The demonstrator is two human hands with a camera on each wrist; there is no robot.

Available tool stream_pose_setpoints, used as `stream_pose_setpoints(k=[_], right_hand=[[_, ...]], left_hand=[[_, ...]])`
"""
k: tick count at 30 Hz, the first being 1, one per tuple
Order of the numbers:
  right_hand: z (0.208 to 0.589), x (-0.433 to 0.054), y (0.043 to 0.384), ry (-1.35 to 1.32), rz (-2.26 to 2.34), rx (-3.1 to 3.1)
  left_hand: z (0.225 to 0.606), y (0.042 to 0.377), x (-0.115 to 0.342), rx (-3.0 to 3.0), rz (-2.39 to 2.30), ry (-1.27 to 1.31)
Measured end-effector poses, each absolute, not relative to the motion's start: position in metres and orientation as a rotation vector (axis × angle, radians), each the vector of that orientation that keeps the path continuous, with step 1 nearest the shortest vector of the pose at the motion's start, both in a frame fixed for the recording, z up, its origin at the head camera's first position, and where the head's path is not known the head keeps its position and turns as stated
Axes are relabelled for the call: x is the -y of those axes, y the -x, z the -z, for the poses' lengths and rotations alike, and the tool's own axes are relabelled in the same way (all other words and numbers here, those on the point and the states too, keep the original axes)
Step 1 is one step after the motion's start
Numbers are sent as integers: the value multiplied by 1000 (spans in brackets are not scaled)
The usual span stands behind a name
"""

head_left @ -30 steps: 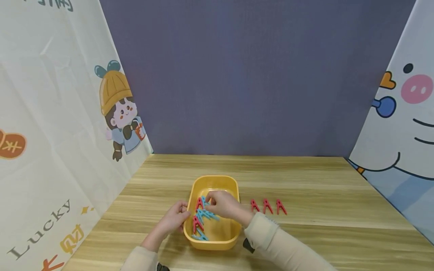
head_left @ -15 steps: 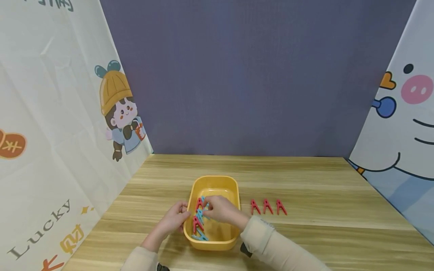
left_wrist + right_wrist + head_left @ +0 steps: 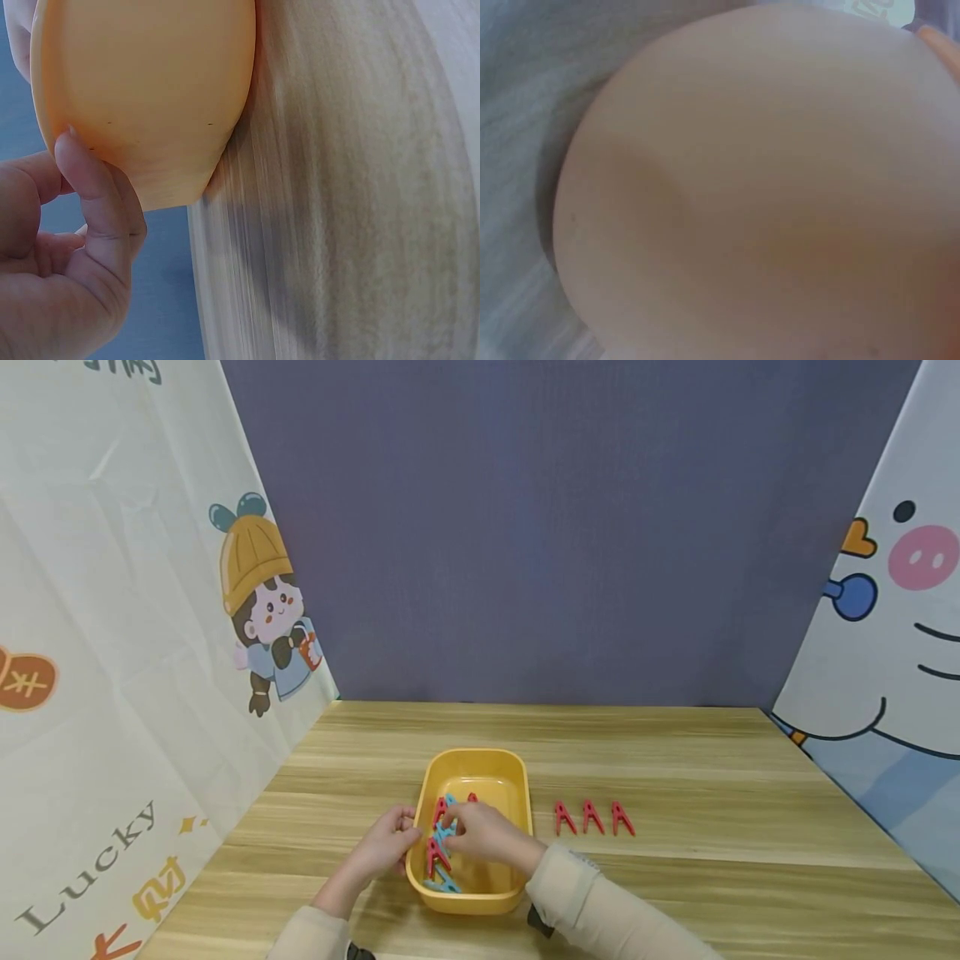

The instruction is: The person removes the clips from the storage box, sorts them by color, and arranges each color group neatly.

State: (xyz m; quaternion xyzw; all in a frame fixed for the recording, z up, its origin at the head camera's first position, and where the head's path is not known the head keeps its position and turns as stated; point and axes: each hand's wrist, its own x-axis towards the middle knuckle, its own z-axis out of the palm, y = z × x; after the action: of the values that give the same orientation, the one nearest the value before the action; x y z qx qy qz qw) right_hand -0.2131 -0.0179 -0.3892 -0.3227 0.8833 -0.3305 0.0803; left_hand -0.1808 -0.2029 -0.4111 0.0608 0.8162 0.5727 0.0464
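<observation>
A yellow plastic basin [image 3: 472,903] stands on the wooden table. My left hand [image 3: 386,842] grips its left rim; the left wrist view shows the thumb and fingers bent around the edge of the basin wall [image 3: 150,90]. Inside, blue and red clothespins lie along the left side, among them a red clothespin [image 3: 437,856] and a blue clothespin [image 3: 444,880]. My right hand [image 3: 491,835] reaches into the basin with bent fingers at the blue clothespins in the middle; I cannot tell if it holds one. Behind its knuckles, another red clothespin [image 3: 472,797] peeks out. My skin fills the right wrist view.
To the right of the basin, three red clothespins [image 3: 590,817] lie in a row on the wooden table [image 3: 675,777]. A dark grey panel [image 3: 555,527] rises behind the table, with printed white sheets [image 3: 135,610] at both sides.
My right hand has moved down and slightly left within the basin, over the blue clothespins. A red clothespin behind it has come into view. My left hand has stayed on the rim.
</observation>
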Motion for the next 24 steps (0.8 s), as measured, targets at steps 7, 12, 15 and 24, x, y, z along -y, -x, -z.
stream_pose_setpoints(k=[7,12,15,24], right_hand=[[396,23,213,987,968,-2630],[398,23,212,951,988,-2601],[399,23,212,940,997,-2586],[403,28,212,865,1023,-2499]], left_hand=[[411,180,203,-2484,-1761,-201],[412,182,203,-2492,-1755,-197],[413,183,202,-2491,-1755,-196],[413,182,203,-2483,-1764,-201]])
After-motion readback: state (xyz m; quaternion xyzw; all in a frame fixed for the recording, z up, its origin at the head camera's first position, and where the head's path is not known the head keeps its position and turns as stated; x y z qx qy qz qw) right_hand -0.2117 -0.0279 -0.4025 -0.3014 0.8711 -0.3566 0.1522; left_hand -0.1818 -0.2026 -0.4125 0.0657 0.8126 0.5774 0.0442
